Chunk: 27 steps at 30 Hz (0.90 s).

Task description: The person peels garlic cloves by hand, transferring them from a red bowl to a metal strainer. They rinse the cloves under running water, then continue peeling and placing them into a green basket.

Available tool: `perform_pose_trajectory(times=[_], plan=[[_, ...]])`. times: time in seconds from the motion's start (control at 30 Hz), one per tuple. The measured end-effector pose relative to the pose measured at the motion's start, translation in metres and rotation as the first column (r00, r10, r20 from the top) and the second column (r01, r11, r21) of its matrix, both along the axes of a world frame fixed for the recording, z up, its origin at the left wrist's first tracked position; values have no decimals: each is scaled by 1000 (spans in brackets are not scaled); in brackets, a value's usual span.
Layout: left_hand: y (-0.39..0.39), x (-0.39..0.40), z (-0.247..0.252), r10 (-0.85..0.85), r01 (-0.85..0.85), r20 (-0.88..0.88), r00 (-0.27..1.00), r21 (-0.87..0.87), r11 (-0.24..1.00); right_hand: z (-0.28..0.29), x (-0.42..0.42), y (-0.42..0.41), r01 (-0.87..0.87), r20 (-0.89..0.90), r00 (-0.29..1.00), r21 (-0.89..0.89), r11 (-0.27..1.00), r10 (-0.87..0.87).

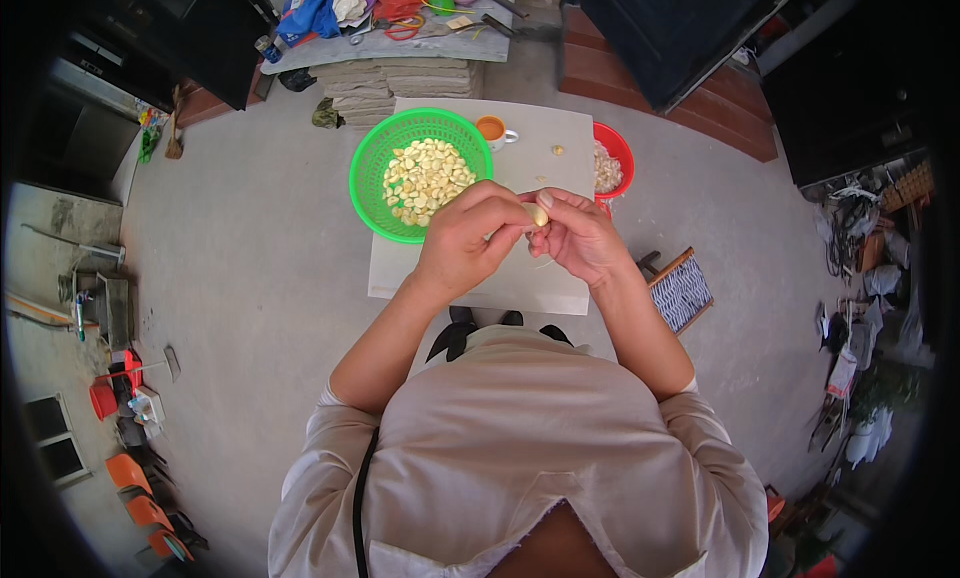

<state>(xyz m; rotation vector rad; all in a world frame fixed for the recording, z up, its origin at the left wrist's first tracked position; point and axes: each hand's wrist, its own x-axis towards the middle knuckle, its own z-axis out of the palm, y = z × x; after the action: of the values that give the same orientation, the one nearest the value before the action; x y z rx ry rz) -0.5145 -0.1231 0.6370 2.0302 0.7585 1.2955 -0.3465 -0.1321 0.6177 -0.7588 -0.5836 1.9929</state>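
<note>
A pale garlic clove (538, 215) is pinched between the fingertips of my left hand (472, 236) and my right hand (576, 234). Both hands meet above a light-coloured low table (401, 274). Partly behind my left hand sits a green plastic basket (363, 203), its bottom covered with peeled garlic cloves (427, 176). Farther off on the tabletop, a small yellowish piece (557, 150), probably garlic, lies by itself. Beyond my right hand, a red bowl (628, 154) at the table's right edge contains whitish pieces, either garlic skins or unpeeled cloves.
A white mug (491, 131) with amber liquid stands beside the basket. Right of the table is a stool (681, 291) with a patterned seat. A cluttered bench (480, 46) bearing scissors (405, 28) stands ahead, with stacked grey sheets (397, 82) below. Concrete floor (247, 225) surrounds the table.
</note>
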Motion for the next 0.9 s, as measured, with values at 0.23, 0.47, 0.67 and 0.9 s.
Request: perform_pose_trajectory(times=[0.23, 0.47, 0.67, 0.9], plan=[[-2, -2, 3, 5, -9, -62, 998, -62, 998, -2, -3, -1, -10, -68, 998, -37, 999, 8], [2, -8, -8, 122, -112, 27, 992, -234, 966, -6, -3, -3, -89, -148, 985, -7, 996, 87], [5, -9, -19, 46, 126, 371, 928, -425, 896, -6, 0, -1, -103, -199, 975, -28, 994, 95], [0, -7, -18, 118, 160, 403, 908, -590, 791, -13, 0, -3, 16, -216, 976, -119, 993, -41]])
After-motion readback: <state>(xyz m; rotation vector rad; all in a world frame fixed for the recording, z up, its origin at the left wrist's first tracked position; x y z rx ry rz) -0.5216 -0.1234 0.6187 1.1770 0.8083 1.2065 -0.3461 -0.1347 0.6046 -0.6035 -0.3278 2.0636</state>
